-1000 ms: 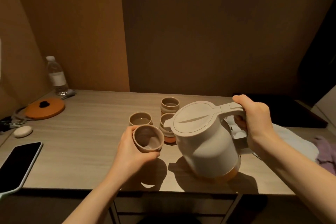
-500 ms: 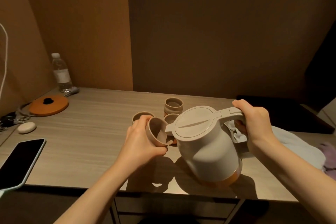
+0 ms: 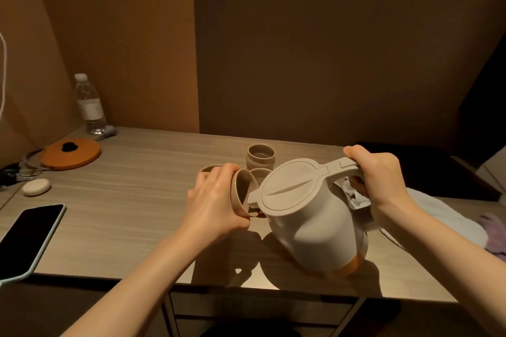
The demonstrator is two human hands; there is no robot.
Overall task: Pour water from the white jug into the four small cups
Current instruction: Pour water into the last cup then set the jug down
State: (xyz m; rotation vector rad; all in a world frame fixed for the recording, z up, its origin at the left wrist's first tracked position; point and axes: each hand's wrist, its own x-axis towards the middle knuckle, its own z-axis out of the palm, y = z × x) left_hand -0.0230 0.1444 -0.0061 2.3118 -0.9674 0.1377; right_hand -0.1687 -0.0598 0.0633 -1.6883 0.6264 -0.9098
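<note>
1. Presently, white jug [image 3: 312, 216]: tilted toward the left, lid closed, spout just beside the rim of the held cup; its base is lifted off the surface [image 3: 131, 200] on one side.
2. Right hand [image 3: 380, 172]: fingers wrapped round the jug handle.
3. Left hand [image 3: 216, 200]: grasping one small cup [image 3: 242, 194], tipped on its side with the mouth facing the spout.
4. Three further cups on the surface behind: far cup [image 3: 260, 155] upright; left cup [image 3: 210, 168] partly hidden by the left hand; middle cup [image 3: 260, 174] partly hidden by the jug.
5. Left side: water bottle [image 3: 90, 104], orange round lid [image 3: 71, 152], white oval object [image 3: 36, 187], phone [image 3: 26, 235] face up.
6. Right side: white cloth [image 3: 443, 216] under the right forearm.
</note>
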